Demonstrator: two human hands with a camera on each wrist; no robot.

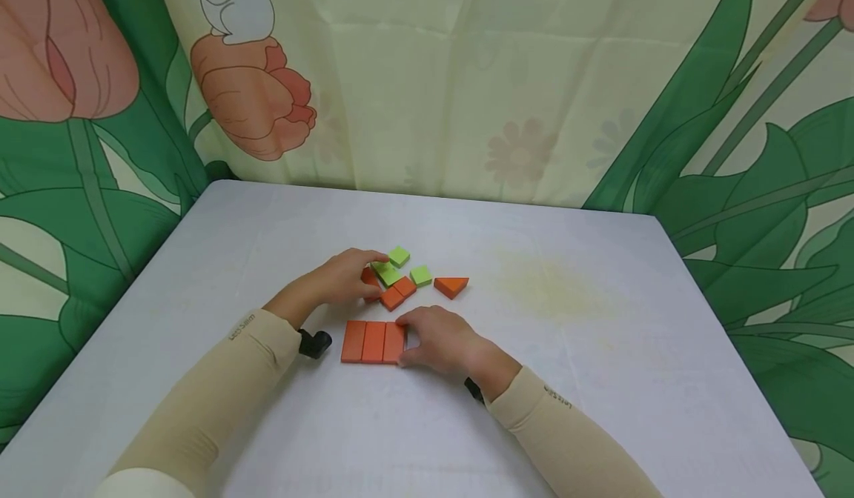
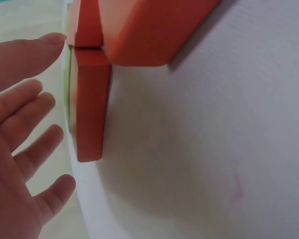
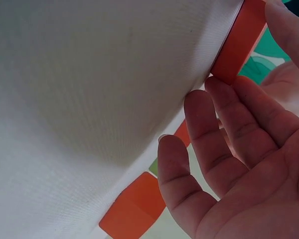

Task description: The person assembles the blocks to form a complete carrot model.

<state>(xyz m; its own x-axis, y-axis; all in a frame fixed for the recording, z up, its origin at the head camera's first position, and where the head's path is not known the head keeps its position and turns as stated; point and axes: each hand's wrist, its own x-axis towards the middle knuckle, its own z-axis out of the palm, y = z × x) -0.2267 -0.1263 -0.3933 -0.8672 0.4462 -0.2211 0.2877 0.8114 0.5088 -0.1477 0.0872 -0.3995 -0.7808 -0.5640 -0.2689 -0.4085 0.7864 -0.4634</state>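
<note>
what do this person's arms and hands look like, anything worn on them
The left hand and right hand are bare, without gloves. Both arms wear beige sleeves reaching the wrists, with small dark lettering near each cuff. Small black wrist cameras show beside both cuffs. White fabric covers the left arm higher up.

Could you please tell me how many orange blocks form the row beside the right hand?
3: left block, middle block and right block, side by side, the last at the right hand.
</note>
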